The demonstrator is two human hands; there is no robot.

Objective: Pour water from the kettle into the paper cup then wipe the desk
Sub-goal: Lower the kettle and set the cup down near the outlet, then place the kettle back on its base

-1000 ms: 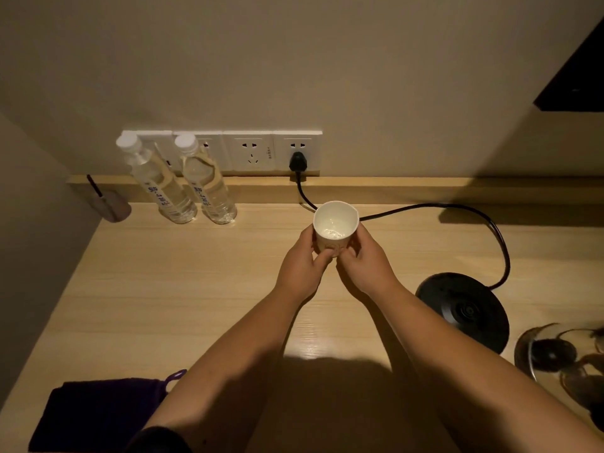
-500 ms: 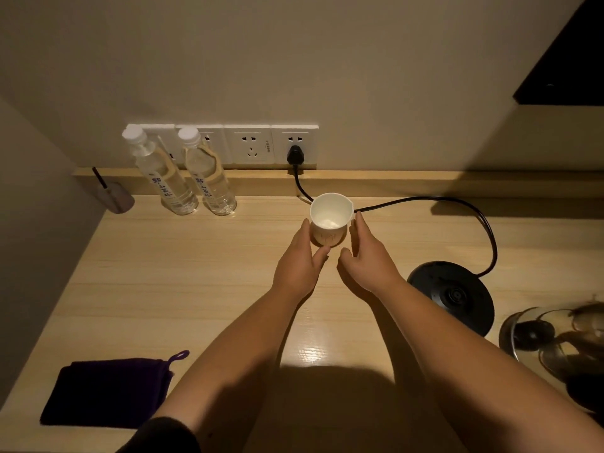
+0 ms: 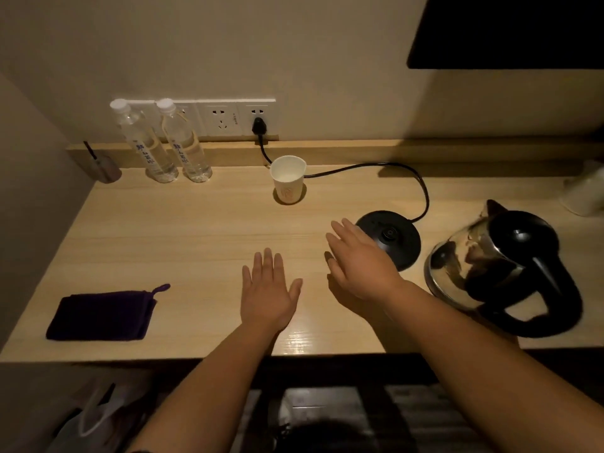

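A white paper cup (image 3: 288, 182) stands upright near the back of the wooden desk (image 3: 183, 237), with liquid in its bottom. The kettle (image 3: 500, 266), steel with a black lid and handle, sits on the desk at the right, off its round black base (image 3: 392, 238). A folded dark purple cloth (image 3: 101, 315) lies at the front left. My left hand (image 3: 268, 294) hovers flat over the desk's middle, fingers spread, holding nothing. My right hand (image 3: 359, 261) is open too, just left of the base and well short of the kettle.
Two clear water bottles (image 3: 163, 145) stand at the back left against a wall socket strip (image 3: 228, 117). The base's black cord (image 3: 376, 166) loops from the socket behind the cup. A small glass (image 3: 106, 166) sits in the back left corner. A pale object (image 3: 585, 194) is at the far right.
Both hands let go of the cup, which now stands alone on the desk. They drew back toward me, and the right hand shifted rightward near the base. The view widened.
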